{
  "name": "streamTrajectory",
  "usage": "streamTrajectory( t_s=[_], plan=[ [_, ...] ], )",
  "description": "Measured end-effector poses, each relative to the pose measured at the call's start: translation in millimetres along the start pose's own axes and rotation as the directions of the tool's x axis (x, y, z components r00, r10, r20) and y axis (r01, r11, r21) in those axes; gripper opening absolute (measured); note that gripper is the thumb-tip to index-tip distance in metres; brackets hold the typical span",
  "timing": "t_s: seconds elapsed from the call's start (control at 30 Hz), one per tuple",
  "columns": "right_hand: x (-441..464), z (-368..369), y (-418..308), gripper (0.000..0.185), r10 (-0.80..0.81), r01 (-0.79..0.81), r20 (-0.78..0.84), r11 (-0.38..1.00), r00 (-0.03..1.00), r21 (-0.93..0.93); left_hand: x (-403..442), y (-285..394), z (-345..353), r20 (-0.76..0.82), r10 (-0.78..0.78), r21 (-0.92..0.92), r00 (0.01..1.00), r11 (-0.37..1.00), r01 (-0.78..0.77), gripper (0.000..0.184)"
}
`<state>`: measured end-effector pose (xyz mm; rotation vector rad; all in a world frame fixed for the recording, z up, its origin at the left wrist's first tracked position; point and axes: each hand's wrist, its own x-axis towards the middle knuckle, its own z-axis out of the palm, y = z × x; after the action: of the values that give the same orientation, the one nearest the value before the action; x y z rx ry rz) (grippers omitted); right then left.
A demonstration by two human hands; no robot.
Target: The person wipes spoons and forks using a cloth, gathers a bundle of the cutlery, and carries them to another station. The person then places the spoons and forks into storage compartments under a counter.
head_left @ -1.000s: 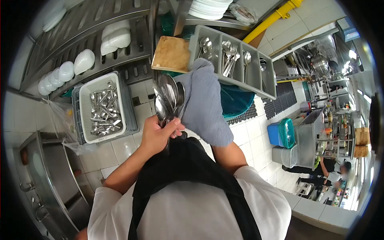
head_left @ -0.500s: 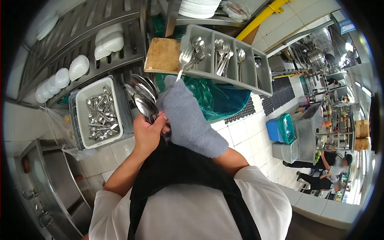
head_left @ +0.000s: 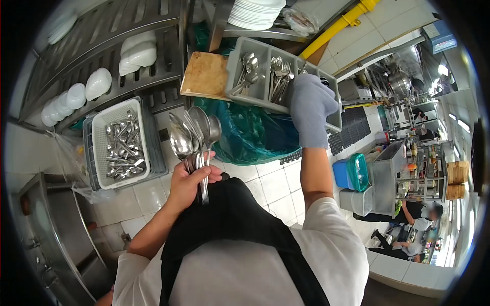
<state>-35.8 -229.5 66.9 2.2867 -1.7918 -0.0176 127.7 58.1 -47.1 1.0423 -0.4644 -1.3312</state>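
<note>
My left hand (head_left: 190, 179) is closed round the handles of a bunch of metal spoons (head_left: 186, 135), bowls pointing up and away from me. A grey cloth (head_left: 315, 104) covers my right hand (head_left: 310, 115) like a mitt, hiding its fingers. That hand is over the right part of a grey cutlery tray (head_left: 250, 104), covering much of a compartment; whether it holds anything is hidden. In the tray's left compartment lie spoons (head_left: 249, 69). The compartment beside it has forks (head_left: 279, 76).
A white basket (head_left: 99, 148) of mixed cutlery stands at left, inside a grey crate. A wooden board (head_left: 204, 75) lies beside the tray, above a green bin bag (head_left: 245, 132). White bowls sit on the metal rack (head_left: 109, 43). Two people (head_left: 413, 211) are far right.
My cloth-covered right hand has moved from beside the spoons, where a fork stuck out of the cloth, rightward to the tray. The spoons in my left hand are now in fuller view.
</note>
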Motion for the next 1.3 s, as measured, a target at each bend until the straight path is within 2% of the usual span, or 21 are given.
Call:
streamTrajectory(
  t_s=[0.1, 0.2, 0.23, 0.27, 0.3, 0.37, 0.47, 0.6, 0.73, 0.8, 0.87, 0.97, 1.0, 1.07, 1.13, 1.2, 1.3],
  plan=[
    [6, 1, -12, 0.027, -0.03, 0.029, 0.027, 0.999, 0.999, 0.032, -5, -3, 3, 0.002, -0.018, 0.011, 1.0, 1.0, 0.018, 0.04],
    [8, -16, -30, 0.034, -0.039, 0.048, 0.217, 0.998, 0.975, -0.036, -4, 0, 5, -0.038, 0.01, 0.046, 0.999, 0.999, -0.008, 0.03],
    [17, -7, -29, 0.034, 0.069, -0.088, 0.232, 0.993, 0.97, 0.076, -3, 0, 5, -0.053, 0.026, 0.057, 0.998, 0.998, -0.023, 0.028],
    [24, 0, -33, 0.035, 0.171, -0.222, 0.26, 0.957, 0.951, 0.184, 0, 2, 8, -0.097, 0.051, 0.082, 0.994, 0.996, -0.043, 0.02],
    [28, 5, -35, 0.036, 0.261, -0.347, 0.3, 0.893, 0.918, 0.287, 2, 3, 9, -0.12, 0.055, 0.076, 0.991, 0.996, -0.046, 0.019],
    [-15, -12, -17, 0.039, 0.029, -0.088, 0.124, 0.862, 0.992, 0.499, 3, 4, 7, -0.183, 0.058, 0.065, 0.981, 0.997, -0.047, 0.018],
    [-63, -32, -8, 0.04, -0.082, 0.097, -0.054, 0.731, 0.995, 0.675, 6, 15, 9, -0.162, 0.091, 0.083, 0.983, 0.993, -0.079, 0.02],
    [-94, -40, -29, 0.044, -0.165, 0.218, -0.15, 0.563, 0.975, 0.797, 15, 23, 19, -0.122, 0.154, 0.085, 0.98, 0.986, -0.145, 0.019],
    [-121, -35, -70, 0.048, -0.317, 0.272, -0.141, 0.421, 0.938, 0.865, 22, 24, 36, -0.074, 0.168, 0.095, 0.983, 0.982, -0.161, 0.017],
    [-123, -28, -87, 0.051, -0.348, 0.268, -0.13, 0.386, 0.929, 0.883, 21, 16, 37, -0.045, 0.178, 0.165, 0.983, 0.972, -0.168, 0.016],
    [-117, -30, -95, 0.054, -0.349, 0.262, -0.111, 0.424, 0.93, 0.867, 18, 19, 36, -0.023, 0.16, 0.242, 0.987, 0.959, -0.15, 0.015],
    [-117, -55, -102, 0.03, -0.328, 0.169, 0.029, 0.559, 0.944, 0.812, 6, 26, 33, -0.042, 0.163, 0.268, 0.986, 0.952, -0.146, 0.014],
    [-121, -83, -92, 0.028, -0.407, 0.293, 0.047, 0.728, 0.912, 0.62, 2, 29, 32, -0.05, 0.166, 0.286, 0.985, 0.947, -0.145, 0.015],
    [-118, -88, -92, 0.025, -0.454, 0.422, 0.01, 0.835, 0.891, 0.354, -4, 33, 28, -0.066, 0.176, 0.325, 0.982, 0.934, -0.146, 0.015],
    [-102, -43, -102, 0.023, -0.398, 0.421, -0.138, 0.857, 0.907, 0.297, -9, 34, 22, -0.084, 0.157, 0.347, 0.984, 0.93, -0.119, 0.015],
    [-98, -36, -106, 0.027, -0.365, 0.411, -0.201, 0.865, 0.909, 0.287, -11, 34, 18, -0.095, 0.156, 0.359, 0.983, 0.927, -0.112, 0.015],
    [-107, -40, -105, 0.037, -0.383, 0.416, -0.164, 0.846, 0.909, 0.334, -13, 33, 13, -0.117, 0.184, 0.344, 0.976, 0.93, -0.134, 0.017]
  ],
)
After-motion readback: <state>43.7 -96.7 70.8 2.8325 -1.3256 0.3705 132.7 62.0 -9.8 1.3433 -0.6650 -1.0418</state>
